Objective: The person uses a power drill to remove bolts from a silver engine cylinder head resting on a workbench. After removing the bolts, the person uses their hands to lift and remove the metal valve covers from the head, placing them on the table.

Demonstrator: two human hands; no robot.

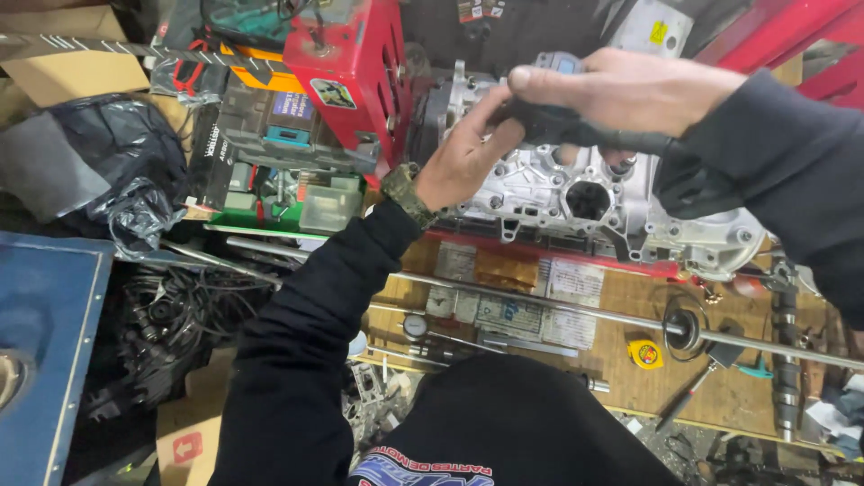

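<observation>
Both hands up on the engine casting (576, 193), silver aluminium, sitting around 1 o'clock of the frame on a red stand rail. Left hand (463, 157) pressed against the casting's left end, fingers curled onto the black handle (585, 135), camo watch strap (407, 193) at the wrist. Right hand (621, 90) clamped round a black-handled tool with a small grey digital head (558, 63), thumb on top, over the casting at 12 o'clock. Red metal box (355, 67) at 11. Long steel rod (558, 306) across the wooden bench (621, 360) at 4, yellow tape measure (644, 354) just under it. Tangle of cables (171, 319) at 8.
</observation>
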